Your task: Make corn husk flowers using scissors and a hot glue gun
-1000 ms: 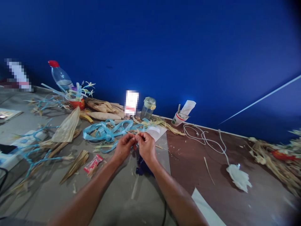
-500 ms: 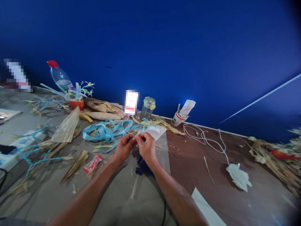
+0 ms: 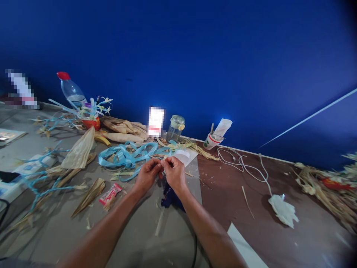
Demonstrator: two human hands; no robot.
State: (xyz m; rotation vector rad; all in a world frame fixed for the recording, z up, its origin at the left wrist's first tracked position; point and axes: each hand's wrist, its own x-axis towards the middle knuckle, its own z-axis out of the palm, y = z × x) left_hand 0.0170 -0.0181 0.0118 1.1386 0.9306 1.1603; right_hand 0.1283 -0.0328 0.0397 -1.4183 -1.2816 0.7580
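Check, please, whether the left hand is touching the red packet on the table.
Apart. The head view shows it: a strip of grey tabletop is visible between the left hand and the red packet.

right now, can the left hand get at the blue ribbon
Probably yes: the blue ribbon lies just beyond the left hand, with nothing tall seen between them. Its fingers are pinched close against the right hand, so they may need freeing first.
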